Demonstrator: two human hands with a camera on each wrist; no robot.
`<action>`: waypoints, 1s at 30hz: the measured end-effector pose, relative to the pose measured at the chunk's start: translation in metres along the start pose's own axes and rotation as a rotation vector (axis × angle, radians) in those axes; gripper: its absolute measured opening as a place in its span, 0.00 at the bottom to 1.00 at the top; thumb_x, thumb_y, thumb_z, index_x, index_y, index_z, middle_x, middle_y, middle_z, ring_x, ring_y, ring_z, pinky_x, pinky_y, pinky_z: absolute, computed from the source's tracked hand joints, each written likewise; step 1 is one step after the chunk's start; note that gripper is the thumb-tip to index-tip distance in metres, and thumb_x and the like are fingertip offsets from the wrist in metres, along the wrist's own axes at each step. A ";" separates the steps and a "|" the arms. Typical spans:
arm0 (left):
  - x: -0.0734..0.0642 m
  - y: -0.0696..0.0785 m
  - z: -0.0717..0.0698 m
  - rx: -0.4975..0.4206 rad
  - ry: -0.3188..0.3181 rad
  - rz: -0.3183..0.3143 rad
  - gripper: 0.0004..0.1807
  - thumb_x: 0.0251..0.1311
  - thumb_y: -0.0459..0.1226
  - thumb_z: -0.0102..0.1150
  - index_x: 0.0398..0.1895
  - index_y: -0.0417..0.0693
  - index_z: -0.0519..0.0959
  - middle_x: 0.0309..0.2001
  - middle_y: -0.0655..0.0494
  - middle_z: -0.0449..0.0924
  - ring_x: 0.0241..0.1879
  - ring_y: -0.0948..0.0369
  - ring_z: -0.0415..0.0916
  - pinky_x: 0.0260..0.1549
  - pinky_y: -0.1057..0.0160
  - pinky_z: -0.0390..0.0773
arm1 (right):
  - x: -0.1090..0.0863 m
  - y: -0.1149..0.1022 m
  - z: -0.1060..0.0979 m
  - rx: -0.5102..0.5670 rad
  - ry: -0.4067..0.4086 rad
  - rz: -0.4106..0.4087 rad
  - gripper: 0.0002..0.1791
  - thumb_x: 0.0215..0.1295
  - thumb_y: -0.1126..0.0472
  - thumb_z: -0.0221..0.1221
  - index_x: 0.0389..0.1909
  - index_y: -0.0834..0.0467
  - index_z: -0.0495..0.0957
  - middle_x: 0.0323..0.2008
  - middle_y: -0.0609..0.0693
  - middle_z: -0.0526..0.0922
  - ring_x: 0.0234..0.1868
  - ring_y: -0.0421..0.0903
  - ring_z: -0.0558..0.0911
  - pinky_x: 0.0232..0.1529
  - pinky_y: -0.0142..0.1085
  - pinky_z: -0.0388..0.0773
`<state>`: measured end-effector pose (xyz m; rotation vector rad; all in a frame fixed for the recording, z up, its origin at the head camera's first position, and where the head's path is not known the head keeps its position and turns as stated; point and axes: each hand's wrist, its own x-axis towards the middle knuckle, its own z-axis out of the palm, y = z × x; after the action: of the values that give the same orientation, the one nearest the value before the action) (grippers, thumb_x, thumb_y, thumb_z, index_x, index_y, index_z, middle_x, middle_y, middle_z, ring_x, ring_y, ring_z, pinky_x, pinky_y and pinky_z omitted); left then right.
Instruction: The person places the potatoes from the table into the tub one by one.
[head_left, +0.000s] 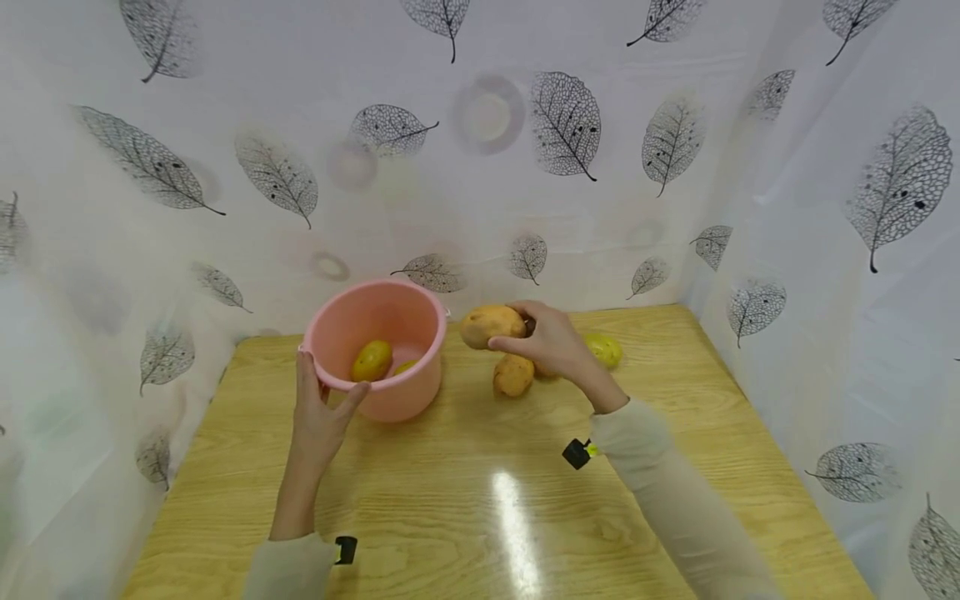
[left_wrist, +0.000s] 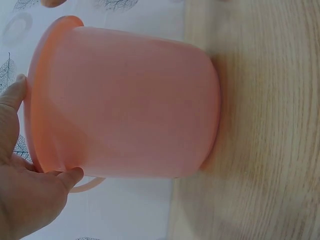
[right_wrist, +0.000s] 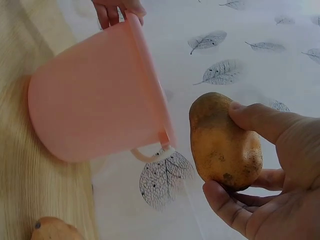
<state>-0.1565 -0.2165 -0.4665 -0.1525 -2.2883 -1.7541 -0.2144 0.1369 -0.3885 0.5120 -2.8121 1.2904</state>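
Yellow and wood-grained, the bench (head_left: 427, 525) is supporting a pink bucket (head_left: 401, 402), whose near-left rim the left hand (head_left: 318, 425) is gripping between thumb and fingers. Just right of the bucket, the right hand (head_left: 555, 342) is closing its thumb and fingers around a raised brown potato (head_left: 491, 327), apparently loading it, and the next move is probably calling for a leftward shift over the mouth, then release. Two yellow potatoes (head_left: 372, 361) are lying inside the bucket.

Curtained space — leaf-print sheeting (head_left: 457, 192) on three sides, wood-grain table (head_left: 427, 500)
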 end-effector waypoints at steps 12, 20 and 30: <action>0.001 -0.003 -0.001 0.015 -0.003 -0.017 0.61 0.66 0.32 0.69 0.85 0.56 0.30 0.84 0.55 0.28 0.81 0.50 0.40 0.75 0.48 0.52 | 0.026 -0.028 0.035 0.062 -0.048 -0.056 0.38 0.60 0.45 0.74 0.65 0.61 0.77 0.52 0.54 0.85 0.47 0.47 0.83 0.49 0.40 0.82; -0.001 -0.004 -0.001 0.042 0.002 -0.073 0.62 0.67 0.34 0.68 0.83 0.53 0.27 0.83 0.54 0.22 0.81 0.51 0.39 0.76 0.47 0.51 | 0.042 -0.045 0.055 0.087 -0.064 -0.102 0.33 0.61 0.47 0.74 0.63 0.57 0.79 0.46 0.49 0.85 0.41 0.43 0.81 0.41 0.35 0.80; 0.000 -0.002 0.000 0.014 -0.010 -0.036 0.60 0.68 0.34 0.67 0.84 0.56 0.28 0.83 0.55 0.23 0.81 0.51 0.39 0.76 0.53 0.51 | 0.059 -0.066 0.080 0.044 -0.120 -0.143 0.26 0.62 0.46 0.73 0.54 0.57 0.82 0.38 0.47 0.83 0.35 0.42 0.80 0.34 0.33 0.78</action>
<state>-0.1566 -0.2171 -0.4682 -0.1189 -2.3240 -1.7577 -0.2401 0.0205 -0.3846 0.8017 -2.7850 1.3384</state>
